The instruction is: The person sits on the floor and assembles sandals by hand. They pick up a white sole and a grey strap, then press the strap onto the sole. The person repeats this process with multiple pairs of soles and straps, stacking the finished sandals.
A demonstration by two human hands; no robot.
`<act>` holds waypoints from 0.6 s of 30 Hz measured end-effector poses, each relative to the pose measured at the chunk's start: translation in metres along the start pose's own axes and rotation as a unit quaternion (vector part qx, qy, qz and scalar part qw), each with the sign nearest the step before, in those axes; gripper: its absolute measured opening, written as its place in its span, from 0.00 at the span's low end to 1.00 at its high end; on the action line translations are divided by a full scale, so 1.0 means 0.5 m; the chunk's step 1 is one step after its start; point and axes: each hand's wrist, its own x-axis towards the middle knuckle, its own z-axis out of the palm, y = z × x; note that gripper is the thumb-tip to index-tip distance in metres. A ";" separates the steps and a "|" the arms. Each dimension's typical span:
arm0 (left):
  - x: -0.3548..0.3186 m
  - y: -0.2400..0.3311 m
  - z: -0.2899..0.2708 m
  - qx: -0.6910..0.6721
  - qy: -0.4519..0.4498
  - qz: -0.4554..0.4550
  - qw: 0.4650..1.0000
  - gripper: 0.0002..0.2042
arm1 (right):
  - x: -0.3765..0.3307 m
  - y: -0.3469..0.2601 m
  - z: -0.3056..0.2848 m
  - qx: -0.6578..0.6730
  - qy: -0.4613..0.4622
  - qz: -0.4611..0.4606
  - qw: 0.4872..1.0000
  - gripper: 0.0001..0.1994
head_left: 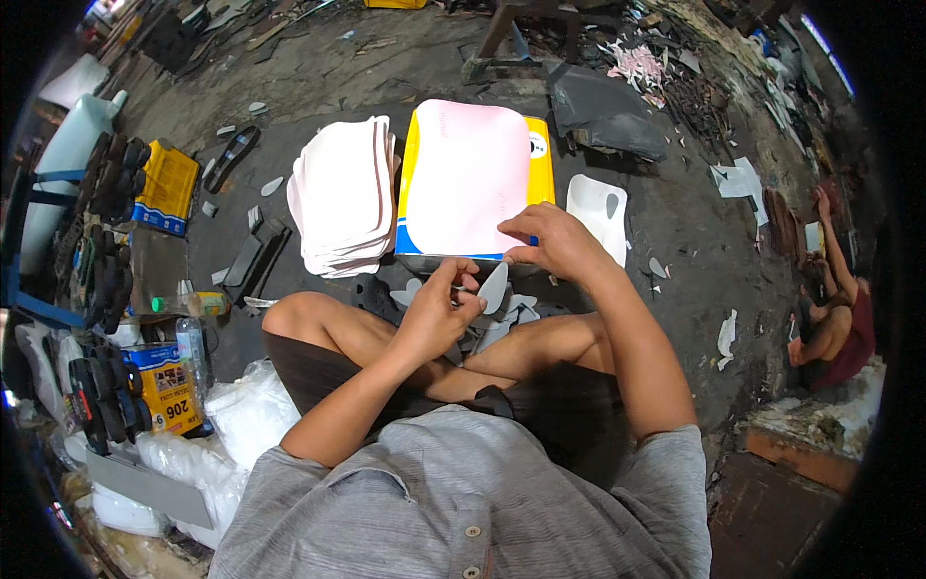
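In front of my crossed legs, a pink shaped sheet (471,179) lies on top of a yellow and blue box (413,232). My left hand (446,311) is closed, with a grey teardrop-shaped pad (495,288) at its fingertips, just off the box's near edge. My right hand (557,243) touches the near right corner of the pink sheet, thumb and forefinger apart. More grey pads (521,311) lie loosely between my legs, partly hidden by my left hand.
Left of the box is a stack of whitish sheets (340,193). Right of it lies a white sheet bearing a grey teardrop (598,214). Sandals hang on a rack (58,176) at far left, near bottles (191,347) and plastic-wrapped bundles (253,405). Another person (839,328) sits at far right.
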 end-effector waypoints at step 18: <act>0.130 0.007 0.053 0.284 0.110 0.210 0.929 0.10 | 0.003 -0.031 -0.028 -0.079 0.069 -0.067 0.992 0.11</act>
